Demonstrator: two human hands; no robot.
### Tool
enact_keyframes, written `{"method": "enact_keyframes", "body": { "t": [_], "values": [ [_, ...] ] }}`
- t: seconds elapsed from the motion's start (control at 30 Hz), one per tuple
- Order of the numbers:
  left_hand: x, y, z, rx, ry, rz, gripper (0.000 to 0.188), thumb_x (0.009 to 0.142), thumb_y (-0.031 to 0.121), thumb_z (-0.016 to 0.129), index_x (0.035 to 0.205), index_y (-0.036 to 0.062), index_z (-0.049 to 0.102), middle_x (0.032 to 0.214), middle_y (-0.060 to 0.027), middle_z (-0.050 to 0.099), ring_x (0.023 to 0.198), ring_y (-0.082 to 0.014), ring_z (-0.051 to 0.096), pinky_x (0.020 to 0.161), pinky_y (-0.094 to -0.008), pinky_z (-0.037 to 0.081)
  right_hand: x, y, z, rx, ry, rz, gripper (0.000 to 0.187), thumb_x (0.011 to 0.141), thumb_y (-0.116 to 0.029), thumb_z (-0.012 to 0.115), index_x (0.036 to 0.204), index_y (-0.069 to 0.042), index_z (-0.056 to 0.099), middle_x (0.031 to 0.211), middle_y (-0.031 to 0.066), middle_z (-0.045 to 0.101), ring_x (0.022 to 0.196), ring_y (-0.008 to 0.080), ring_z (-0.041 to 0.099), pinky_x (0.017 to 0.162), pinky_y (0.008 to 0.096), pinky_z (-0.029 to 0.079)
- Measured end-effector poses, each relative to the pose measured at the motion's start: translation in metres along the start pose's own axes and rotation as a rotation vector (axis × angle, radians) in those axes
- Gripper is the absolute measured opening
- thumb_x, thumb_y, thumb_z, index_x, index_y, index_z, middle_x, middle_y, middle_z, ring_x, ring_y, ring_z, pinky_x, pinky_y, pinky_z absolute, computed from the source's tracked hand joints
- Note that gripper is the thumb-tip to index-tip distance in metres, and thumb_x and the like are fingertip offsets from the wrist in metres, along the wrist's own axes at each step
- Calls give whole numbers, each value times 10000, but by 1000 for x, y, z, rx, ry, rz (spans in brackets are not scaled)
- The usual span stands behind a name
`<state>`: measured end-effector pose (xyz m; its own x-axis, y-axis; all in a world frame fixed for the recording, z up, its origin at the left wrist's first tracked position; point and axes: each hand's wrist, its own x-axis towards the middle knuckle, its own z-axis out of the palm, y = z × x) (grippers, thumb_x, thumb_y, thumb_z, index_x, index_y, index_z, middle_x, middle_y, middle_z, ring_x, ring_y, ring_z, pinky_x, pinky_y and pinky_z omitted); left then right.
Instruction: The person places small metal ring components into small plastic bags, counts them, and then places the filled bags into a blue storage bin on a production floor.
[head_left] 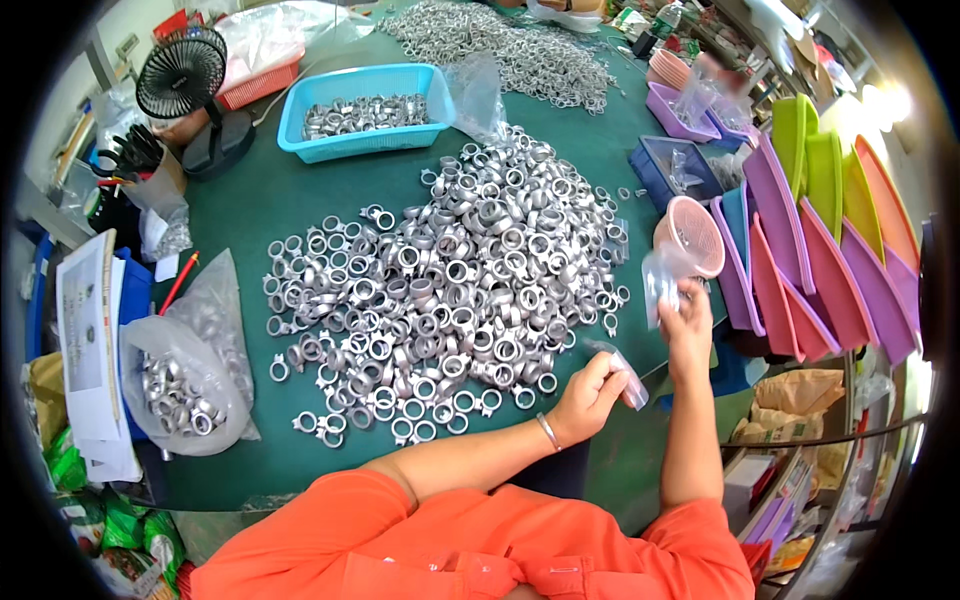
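Orange sleeves, left hand [588,398] pinching small clear bag [626,375], right hand [688,322] gripping another bag [660,280], green table [270,200] w/ metal rings [450,280]

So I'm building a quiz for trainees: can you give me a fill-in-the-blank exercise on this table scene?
1. The big pile of metal rings lies on a table covered in ____.
2. The basket behind the pile, holding more rings, is coloured ____.
3. The left hand pinches a small clear ____.
4. The black fan stands at the table's far ____ corner.

Missing words: green; blue; bag; left
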<state>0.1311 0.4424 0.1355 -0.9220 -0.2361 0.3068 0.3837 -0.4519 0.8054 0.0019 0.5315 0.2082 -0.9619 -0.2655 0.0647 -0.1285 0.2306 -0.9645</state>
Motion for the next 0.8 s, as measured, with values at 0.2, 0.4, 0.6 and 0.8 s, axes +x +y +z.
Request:
{"method": "enact_keyframes", "body": {
  "t": [0.2,0.4,0.6,0.8],
  "values": [
    [-26,52,4,-141,-82,108,123,962,110,398,949,9,467,870,-94,585,734,-141,590,692,-267,489,-71,84,-6,-679,-90,-234,363,779,-110,642,1094,4,503,1033,175,534,922,281,550,751,360,461],
    [-52,106,-18,5,115,-107,151,957,131,415,890,11,479,816,-120,606,679,-183,617,639,-299,518,-93,30,24,-770,192,-517,315,777,-196,646,1016,-11,555,1087,194,470,999,365,455,865,439,377],
    [-77,110,-45,279,280,-119,153,934,149,489,834,33,478,750,-33,576,645,-80,570,570,-204,477,-151,-47,68,-130,-426,-485,232,759,-190,706,900,-26,620,803,134,601,712,283,595,653,341,480],
    [-82,121,-44,382,182,-307,193,935,178,495,867,-3,490,743,-97,615,629,-141,618,565,-257,537,-153,-33,70,-119,-510,-93,142,819,-111,594,877,12,632,802,165,626,732,234,636,636,330,482]
  ]
}}
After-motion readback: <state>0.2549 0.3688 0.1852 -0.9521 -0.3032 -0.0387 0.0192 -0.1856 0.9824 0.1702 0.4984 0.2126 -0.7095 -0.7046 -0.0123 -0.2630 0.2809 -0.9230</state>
